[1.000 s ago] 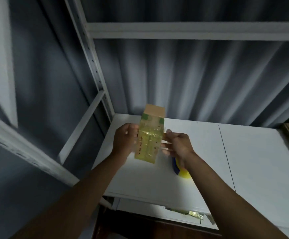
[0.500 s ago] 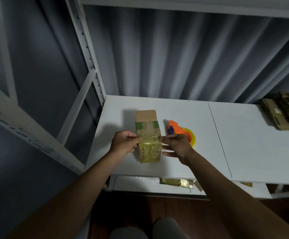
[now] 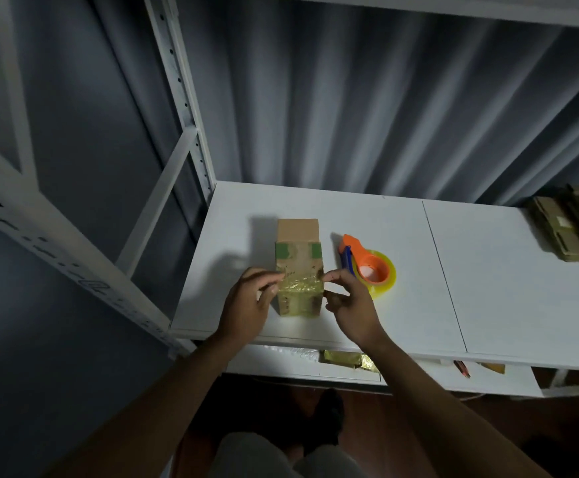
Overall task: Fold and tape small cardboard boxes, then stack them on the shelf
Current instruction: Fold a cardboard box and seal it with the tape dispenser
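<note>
A: Now the box (image 3: 300,270) is seen set down on the white shelf (image 3: 367,219), where a second ago it was held tilted above it; the stacking step is judged nearly done for this one.

B: Hands noted; left hand (image 3: 246,305) and right hand (image 3: 350,305) flank the box, fingers (image 3: 274,279) pinching its taped sides; release not yet made.

A: Count entered: one box; one tape dispenser (image 3: 367,270) just beside it; one pile of flat cardboard (image 3: 571,225) well apart, far right; two hands.
</note>
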